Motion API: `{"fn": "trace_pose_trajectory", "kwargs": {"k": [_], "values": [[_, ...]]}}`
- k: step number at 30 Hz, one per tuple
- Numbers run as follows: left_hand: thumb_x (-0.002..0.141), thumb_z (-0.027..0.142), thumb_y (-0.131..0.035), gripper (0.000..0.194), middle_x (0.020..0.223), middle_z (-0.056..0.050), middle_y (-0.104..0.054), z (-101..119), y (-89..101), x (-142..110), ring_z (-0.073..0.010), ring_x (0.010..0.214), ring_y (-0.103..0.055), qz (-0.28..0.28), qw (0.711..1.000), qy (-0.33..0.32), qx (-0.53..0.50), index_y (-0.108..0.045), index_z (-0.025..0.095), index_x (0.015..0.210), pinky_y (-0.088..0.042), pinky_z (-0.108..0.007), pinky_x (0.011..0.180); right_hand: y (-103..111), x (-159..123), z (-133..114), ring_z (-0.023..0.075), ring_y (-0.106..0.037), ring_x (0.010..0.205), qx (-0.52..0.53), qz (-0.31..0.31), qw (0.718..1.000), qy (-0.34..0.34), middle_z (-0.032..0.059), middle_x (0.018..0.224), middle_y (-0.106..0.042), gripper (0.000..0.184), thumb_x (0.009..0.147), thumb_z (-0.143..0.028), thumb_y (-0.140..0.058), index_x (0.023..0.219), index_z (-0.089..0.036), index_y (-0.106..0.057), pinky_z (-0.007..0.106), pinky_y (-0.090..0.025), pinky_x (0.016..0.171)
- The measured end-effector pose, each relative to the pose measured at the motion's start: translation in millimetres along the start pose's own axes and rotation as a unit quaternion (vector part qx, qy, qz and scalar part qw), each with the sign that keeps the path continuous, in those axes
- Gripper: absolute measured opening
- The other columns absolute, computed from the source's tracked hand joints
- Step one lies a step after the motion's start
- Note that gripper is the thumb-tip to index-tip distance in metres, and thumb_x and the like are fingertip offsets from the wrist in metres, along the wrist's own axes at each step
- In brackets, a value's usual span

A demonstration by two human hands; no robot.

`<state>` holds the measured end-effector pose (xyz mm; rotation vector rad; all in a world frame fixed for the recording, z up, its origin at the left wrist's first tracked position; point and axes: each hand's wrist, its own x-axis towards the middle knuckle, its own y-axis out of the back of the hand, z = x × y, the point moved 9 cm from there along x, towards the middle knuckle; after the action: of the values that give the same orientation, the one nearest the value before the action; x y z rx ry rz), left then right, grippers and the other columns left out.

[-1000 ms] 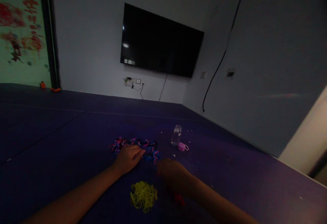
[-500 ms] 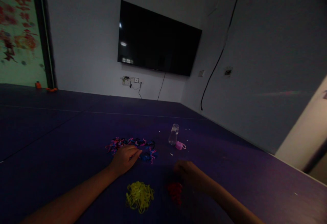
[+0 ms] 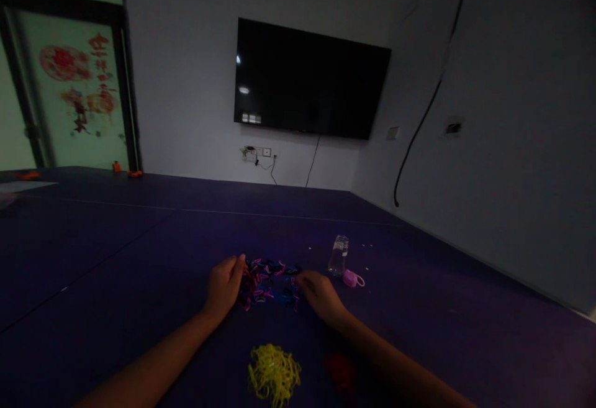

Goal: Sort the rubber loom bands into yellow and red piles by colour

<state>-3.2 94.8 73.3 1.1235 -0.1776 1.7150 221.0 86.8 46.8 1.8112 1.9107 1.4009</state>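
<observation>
Between my hands lies a tangled pile of pink, blue and dark loops that look like rubber bands [image 3: 267,281]. My left hand [image 3: 224,287] is at its left edge, thumb uppermost and fingers curled together; what is in them is hidden. At the right edge, my right hand [image 3: 325,299] has its fingertips pressed together on the loops, and I cannot make out what they hold. Nearer to me sits a heap of yellow rubber bands [image 3: 274,374]. A dim red heap [image 3: 341,371] lies to its right, beside my right forearm.
Beyond my right hand are a clear bottle [image 3: 338,256] and its pink looped cap [image 3: 352,279]. Small white scraps dot the purple surface [image 3: 186,253]. A wall-mounted television [image 3: 311,79] is at the back, and a black cable [image 3: 421,122] hangs down the right wall.
My right hand has moved from the red heap forward to the right edge of the multicoloured pile. My left hand has shifted to the pile's left edge. The view has turned left.
</observation>
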Motion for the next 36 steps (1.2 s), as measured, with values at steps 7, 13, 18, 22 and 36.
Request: {"fn": "trace_pose_trajectory", "kwargs": {"k": [7, 13, 18, 22, 36], "values": [[0.09, 0.032, -0.039, 0.034, 0.111, -0.021, -0.061, -47.5, -1.3, 9.0, -0.034, 0.109, -0.053, -0.027, 0.963, 0.031, 0.267, -0.061, 0.009, 0.1, -0.039, -0.049, 0.089, -24.6, 24.5, -10.1, 0.0189, -0.058, 0.094, -0.042, -0.004, 0.997, 0.07, 0.0094, 0.097, -0.065, 0.025, 0.092, -0.02, -0.039, 0.093, -0.016, -0.063, 0.03, -0.042, 0.084], [0.089, 0.041, -0.038, 0.042, 0.118, -0.021, -0.061, -72.8, -33.0, 3.5, -0.0368, 0.114, -0.052, -0.147, 0.95, 0.038, 0.274, -0.062, 0.012, 0.107, -0.039, -0.052, 0.09, -33.8, 18.7, -35.3, 0.0183, -0.056, 0.103, -0.082, -0.054, 0.983, 0.152, 0.0084, 0.109, -0.064, 0.027, 0.094, -0.026, -0.039, 0.106, -0.017, -0.062, 0.03, -0.04, 0.09], [0.091, 0.049, -0.031, 0.052, 0.134, -0.013, -0.051, -65.5, -60.0, -3.3, -0.029, 0.127, -0.041, -0.262, 0.946, 0.006, 0.193, -0.053, 0.016, 0.124, -0.034, -0.041, 0.101, -43.4, 12.1, -50.4, 0.0198, -0.054, 0.108, -0.106, -0.084, 0.966, 0.22, 0.0064, 0.114, -0.063, 0.028, 0.092, -0.03, -0.044, 0.112, -0.02, -0.06, 0.033, -0.037, 0.094], [0.092, 0.051, -0.025, 0.059, 0.138, -0.016, -0.044, -49.2, -80.9, -5.1, -0.03, 0.131, -0.035, -0.295, 0.945, -0.006, 0.14, -0.046, 0.011, 0.13, -0.03, -0.044, 0.104, -45.9, 17.5, -45.9, 0.0192, -0.054, 0.109, -0.131, -0.073, 0.969, 0.197, 0.0058, 0.115, -0.062, 0.027, 0.093, -0.028, -0.042, 0.111, -0.022, -0.061, 0.033, -0.038, 0.093], [0.093, 0.035, -0.033, 0.036, 0.101, -0.007, -0.067, 12.0, -66.2, 11.1, -0.0203, 0.097, -0.058, -0.182, 0.982, -0.046, -0.035, -0.065, 0.018, 0.092, -0.042, -0.036, 0.09, -22.9, 31.6, -12.2, 0.0203, -0.058, 0.098, -0.1, 0.042, 0.992, 0.069, 0.0097, 0.103, -0.066, 0.033, 0.095, -0.024, -0.032, 0.107, -0.017, -0.061, 0.033, -0.041, 0.087]]}}
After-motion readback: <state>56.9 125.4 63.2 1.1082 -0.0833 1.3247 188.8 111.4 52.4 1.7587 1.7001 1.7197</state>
